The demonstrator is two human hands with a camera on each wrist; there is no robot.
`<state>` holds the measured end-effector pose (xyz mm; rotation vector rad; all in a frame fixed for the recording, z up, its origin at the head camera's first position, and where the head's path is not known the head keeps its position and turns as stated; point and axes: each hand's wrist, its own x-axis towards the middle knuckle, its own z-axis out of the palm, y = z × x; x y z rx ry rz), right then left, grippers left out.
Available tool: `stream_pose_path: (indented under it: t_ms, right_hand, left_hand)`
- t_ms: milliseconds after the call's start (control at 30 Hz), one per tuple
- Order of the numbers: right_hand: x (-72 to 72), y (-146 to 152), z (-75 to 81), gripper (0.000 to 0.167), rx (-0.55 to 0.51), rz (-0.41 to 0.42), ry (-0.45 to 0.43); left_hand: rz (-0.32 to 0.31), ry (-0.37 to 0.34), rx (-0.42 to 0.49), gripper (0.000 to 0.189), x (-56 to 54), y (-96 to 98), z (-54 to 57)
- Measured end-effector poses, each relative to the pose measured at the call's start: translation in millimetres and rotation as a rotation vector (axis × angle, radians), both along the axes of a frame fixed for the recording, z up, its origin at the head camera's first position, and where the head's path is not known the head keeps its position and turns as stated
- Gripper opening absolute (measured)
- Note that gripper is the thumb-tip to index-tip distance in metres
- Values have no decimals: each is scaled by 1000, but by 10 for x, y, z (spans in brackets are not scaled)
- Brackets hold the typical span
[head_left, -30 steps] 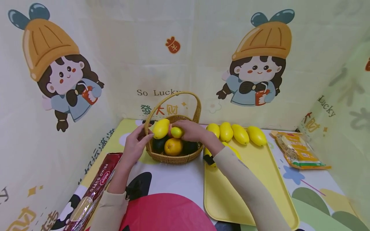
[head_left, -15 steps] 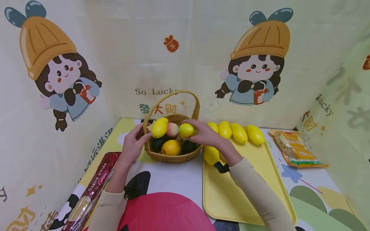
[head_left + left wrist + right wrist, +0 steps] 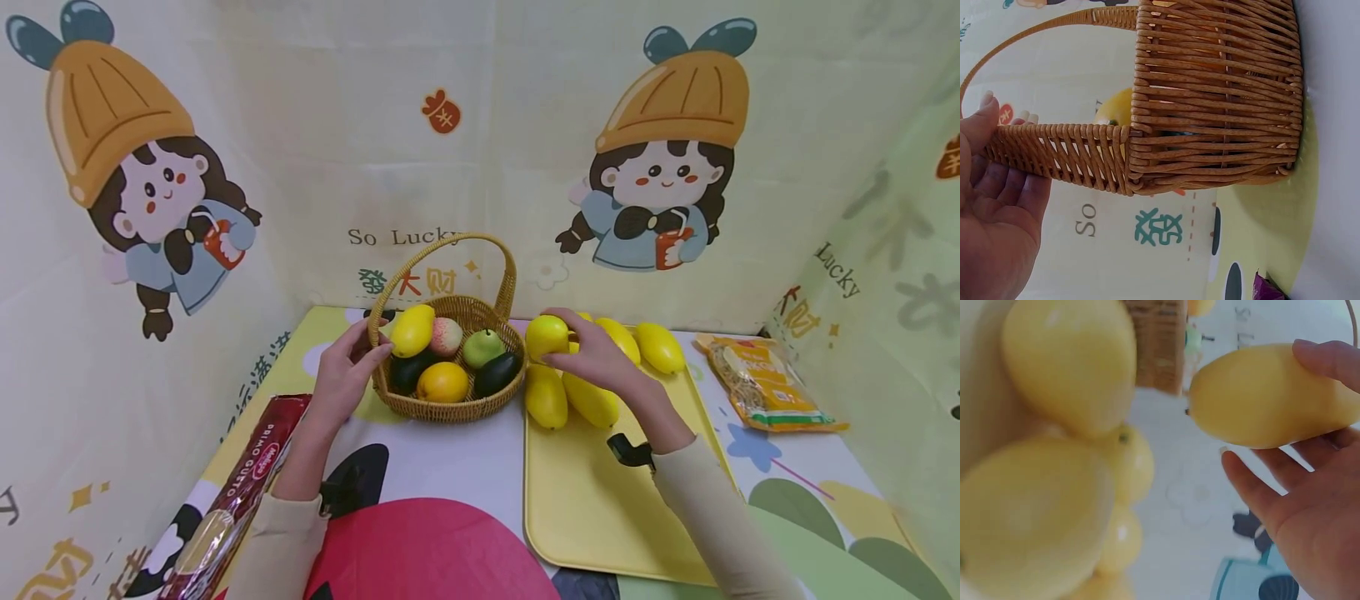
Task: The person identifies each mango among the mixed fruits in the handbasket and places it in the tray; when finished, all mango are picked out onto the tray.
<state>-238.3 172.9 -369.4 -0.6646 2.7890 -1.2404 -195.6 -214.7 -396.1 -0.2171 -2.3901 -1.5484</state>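
Observation:
My right hand (image 3: 596,354) holds a yellow mango (image 3: 547,337) above the far left corner of the yellow tray (image 3: 592,508); the right wrist view shows thumb and fingers round this mango (image 3: 1254,397). My left hand (image 3: 341,379) grips the handle of the wicker basket (image 3: 450,410) low on its left side, fingers curled round the woven band (image 3: 1054,150). Inside the basket lie a yellow mango (image 3: 413,332), a pinkish peach (image 3: 447,336), a green pear (image 3: 483,348), an orange (image 3: 442,382) and two dark oval fruits, one of them at the right (image 3: 497,375).
Several mangoes lie on the tray, among them one at its near left (image 3: 546,398) and one at the far right (image 3: 661,348). An orange food packet (image 3: 765,383) is right of the tray. A long dark-red packet (image 3: 240,492) lies at the left. A printed cloth wall stands behind.
My right hand has lifted the mango out of the basket and carried it right, over the tray. The pear now shows. My left hand keeps its hold on the handle.

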Motion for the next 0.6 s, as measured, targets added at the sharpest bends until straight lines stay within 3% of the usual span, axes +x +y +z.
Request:
stream_pose_path:
  t_ms: [200,433,600]
  right_hand:
    - [65,389,-63,68,22,-117,-17]
    - [151,782,-176,69,163,-228,26]
    - [187,985,-331,84,286,-275,-56]
  left_hand:
    - [1,-5,-4,49,0,18,13]
    - [12,-10,-9,49,8,6,9]
    - [10,-14,-1,49,10,10,7]
